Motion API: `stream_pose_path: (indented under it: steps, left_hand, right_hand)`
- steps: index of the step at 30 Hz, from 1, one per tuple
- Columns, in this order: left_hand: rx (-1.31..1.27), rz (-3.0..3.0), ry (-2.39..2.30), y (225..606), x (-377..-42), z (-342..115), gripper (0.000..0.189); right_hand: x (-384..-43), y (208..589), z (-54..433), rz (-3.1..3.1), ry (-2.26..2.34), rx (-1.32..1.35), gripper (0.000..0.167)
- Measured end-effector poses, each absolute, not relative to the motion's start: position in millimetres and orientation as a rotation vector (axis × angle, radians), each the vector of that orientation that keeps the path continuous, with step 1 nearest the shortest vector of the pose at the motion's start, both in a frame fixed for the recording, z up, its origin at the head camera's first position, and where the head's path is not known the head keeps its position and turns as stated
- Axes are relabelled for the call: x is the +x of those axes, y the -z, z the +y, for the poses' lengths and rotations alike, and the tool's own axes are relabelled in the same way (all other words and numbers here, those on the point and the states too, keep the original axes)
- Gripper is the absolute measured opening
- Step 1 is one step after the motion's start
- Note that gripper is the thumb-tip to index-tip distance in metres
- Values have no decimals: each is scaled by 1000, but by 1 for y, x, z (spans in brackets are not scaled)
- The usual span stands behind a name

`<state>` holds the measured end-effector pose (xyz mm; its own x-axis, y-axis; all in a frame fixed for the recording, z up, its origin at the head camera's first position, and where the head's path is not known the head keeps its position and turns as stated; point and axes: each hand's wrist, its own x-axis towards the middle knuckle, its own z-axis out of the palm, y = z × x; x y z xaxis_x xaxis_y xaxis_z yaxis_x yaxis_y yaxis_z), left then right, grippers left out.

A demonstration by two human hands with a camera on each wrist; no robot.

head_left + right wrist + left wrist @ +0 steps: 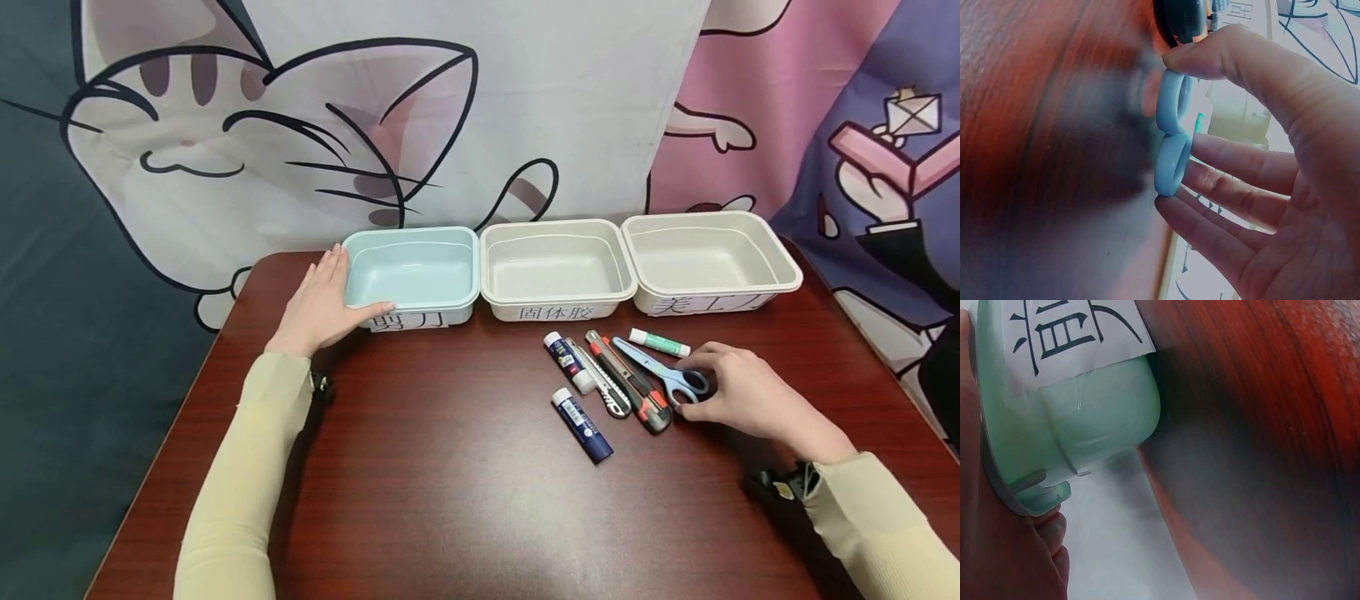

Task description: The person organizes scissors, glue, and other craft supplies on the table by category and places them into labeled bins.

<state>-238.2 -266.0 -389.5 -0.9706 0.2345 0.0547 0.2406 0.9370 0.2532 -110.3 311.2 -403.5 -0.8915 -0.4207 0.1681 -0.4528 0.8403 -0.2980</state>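
Note:
Along the left rim of the light-blue bin (pixel 411 317) my left hand (pixel 321 304) rests, fingers straight and thumb reaching over the front rim. The left wrist view shows the same bin (pixel 1104 415) close up, with fingers at its end. My right hand (pixel 742 392) pinches the finger loops of blue scissors (pixel 645 358) between thumb and fingers. In the right wrist view the thumb lies at one loop (pixel 1169 103) and fingertips at the other. Left of the scissors lie a red-and-black utility knife (pixel 626 379), a white utility knife (pixel 606 385) and a glue stick (pixel 570 363).
A green glue stick (pixel 660 342) lies behind the scissors; a dark-blue one (pixel 582 426) lies nearer the front. Two cream bins, the middle one (pixel 558 312) and the right one (pixel 712 303), stand beside the blue bin, all with paper labels. A printed curtain (pixel 570 100) hangs behind the table.

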Motion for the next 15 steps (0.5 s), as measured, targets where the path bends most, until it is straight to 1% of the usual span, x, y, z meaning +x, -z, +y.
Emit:
stream_pose_path:
  steps: [9, 15]
  left_hand:
    - [-368, -3079, 406, 390, -238, -266, 126]
    - [-364, -3084, 404, 390, -238, -266, 126]
  right_hand:
    - [-113, 392, 308, -2836, -535, 710, 53]
    - [-113, 379, 290, -2796, -578, 773, 53]
